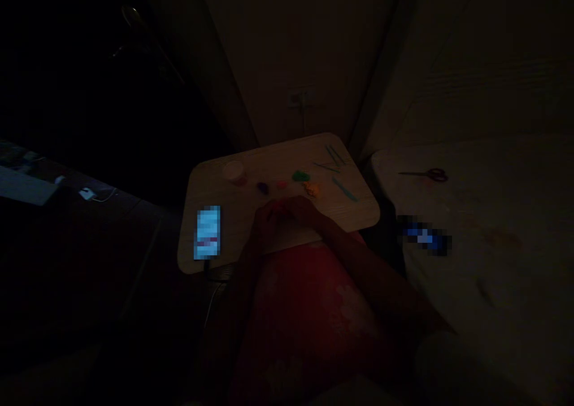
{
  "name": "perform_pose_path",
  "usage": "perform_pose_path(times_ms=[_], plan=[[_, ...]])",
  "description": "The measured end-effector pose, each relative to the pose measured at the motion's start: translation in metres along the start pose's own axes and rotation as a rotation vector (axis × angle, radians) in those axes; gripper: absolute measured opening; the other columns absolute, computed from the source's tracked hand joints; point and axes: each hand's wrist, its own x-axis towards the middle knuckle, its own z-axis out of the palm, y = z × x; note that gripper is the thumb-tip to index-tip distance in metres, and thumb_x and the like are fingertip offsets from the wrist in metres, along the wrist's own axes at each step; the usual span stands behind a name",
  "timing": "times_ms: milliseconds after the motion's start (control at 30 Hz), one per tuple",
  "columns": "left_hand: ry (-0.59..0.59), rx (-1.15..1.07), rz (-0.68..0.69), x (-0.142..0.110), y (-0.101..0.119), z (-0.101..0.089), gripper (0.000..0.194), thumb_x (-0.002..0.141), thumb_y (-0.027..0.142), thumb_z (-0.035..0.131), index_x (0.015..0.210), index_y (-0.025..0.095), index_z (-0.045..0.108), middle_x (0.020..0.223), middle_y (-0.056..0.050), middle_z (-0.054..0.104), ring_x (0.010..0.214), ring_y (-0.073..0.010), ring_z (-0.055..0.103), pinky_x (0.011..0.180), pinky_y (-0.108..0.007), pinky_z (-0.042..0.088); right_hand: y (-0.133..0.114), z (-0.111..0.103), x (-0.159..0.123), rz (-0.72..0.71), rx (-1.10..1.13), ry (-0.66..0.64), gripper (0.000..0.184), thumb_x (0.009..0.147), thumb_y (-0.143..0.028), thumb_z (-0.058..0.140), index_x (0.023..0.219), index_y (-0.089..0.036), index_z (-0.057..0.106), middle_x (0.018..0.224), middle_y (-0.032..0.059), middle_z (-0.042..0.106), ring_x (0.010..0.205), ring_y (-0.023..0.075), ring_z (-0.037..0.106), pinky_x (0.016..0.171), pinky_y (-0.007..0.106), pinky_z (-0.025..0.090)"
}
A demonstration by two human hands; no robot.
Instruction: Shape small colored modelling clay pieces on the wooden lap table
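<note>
The light is very dim. My left hand [266,216] and my right hand [303,210] meet over the near edge of a small wooden table [242,211], fingers curled together. A faint reddish patch shows between the fingertips; what they hold is too dark to name. Just beyond lie a pink-red lump [281,184], a dark purple lump [262,188], a green lump [301,176] and a crumbly orange heap [311,189], all looking like modelling clay. Farther left stands a pale round tub [234,171]. Several thin green sticks [334,155] and a flat blue-green strip [344,189] lie at the right.
A lit phone [207,232], blurred out, lies at the table's left with a cable below. On the pale surface to the right are scissors [430,174] and another blurred lit device [424,235]. Behind the table, a wall socket [299,98] has a cord plugged in.
</note>
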Motion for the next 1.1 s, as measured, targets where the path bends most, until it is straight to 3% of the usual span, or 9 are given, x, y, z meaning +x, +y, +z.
perform_pose_path(times_ms=[133, 333, 533, 633, 833, 1100], plan=[[0.021, 0.013, 0.002, -0.001, 0.000, 0.000, 0.046, 0.098, 0.059, 0.056, 0.077, 0.019, 0.066, 0.075, -0.003, 0.068, 0.072, -0.0191, 0.061, 0.068, -0.030, 0.046, -0.001, -0.002, 0.000, -0.016, 0.014, -0.010, 0.056, 0.109, -0.047, 0.040, 0.077, -0.017, 0.075, 0.073, 0.0052, 0.071, 0.072, 0.0155, 0.060, 0.071, 0.027, 0.042], [0.061, 0.057, 0.022, -0.002, 0.002, 0.003, 0.036, 0.102, 0.054, 0.053, 0.093, 0.021, 0.064, 0.083, -0.003, 0.068, 0.076, -0.0184, 0.061, 0.072, -0.029, 0.047, 0.000, -0.005, -0.002, -0.019, 0.189, -0.065, 0.058, 0.105, -0.055, 0.042, 0.076, -0.016, 0.074, 0.066, 0.0027, 0.068, 0.065, 0.0140, 0.059, 0.064, 0.025, 0.042], [0.124, 0.121, 0.170, 0.001, -0.005, 0.003, 0.044, 0.103, 0.062, 0.049, 0.106, 0.021, 0.066, 0.103, -0.009, 0.067, 0.098, -0.0237, 0.063, 0.095, -0.040, 0.052, -0.006, -0.008, -0.006, -0.049, 0.238, -0.069, 0.058, 0.102, -0.063, 0.044, 0.078, -0.018, 0.073, 0.069, 0.0023, 0.068, 0.068, 0.0149, 0.060, 0.067, 0.025, 0.045], [0.145, 0.150, 0.225, 0.002, -0.004, 0.003, 0.047, 0.102, 0.064, 0.048, 0.105, 0.022, 0.069, 0.104, -0.010, 0.065, 0.102, -0.0256, 0.062, 0.100, -0.046, 0.053, -0.005, -0.009, -0.007, -0.040, 0.257, -0.068, 0.056, 0.101, -0.065, 0.047, 0.089, -0.019, 0.077, 0.077, 0.0037, 0.072, 0.075, 0.0176, 0.064, 0.070, 0.027, 0.048], [0.139, 0.149, 0.217, 0.000, 0.001, 0.002, 0.042, 0.100, 0.060, 0.056, 0.109, 0.023, 0.074, 0.111, -0.010, 0.062, 0.110, -0.0260, 0.061, 0.106, -0.047, 0.052, 0.002, -0.008, -0.003, -0.067, 0.294, -0.058, 0.050, 0.100, -0.061, 0.054, 0.120, -0.022, 0.078, 0.099, 0.0058, 0.078, 0.094, 0.0218, 0.070, 0.083, 0.032, 0.053], [0.134, 0.171, 0.284, 0.004, -0.017, 0.001, 0.036, 0.101, 0.052, 0.060, 0.116, 0.022, 0.074, 0.117, -0.010, 0.061, 0.113, -0.0246, 0.063, 0.104, -0.045, 0.054, 0.011, -0.006, 0.001, -0.144, 0.387, -0.068, 0.053, 0.100, -0.062, 0.054, 0.119, -0.019, 0.077, 0.102, 0.0075, 0.077, 0.098, 0.0227, 0.069, 0.091, 0.035, 0.053]])
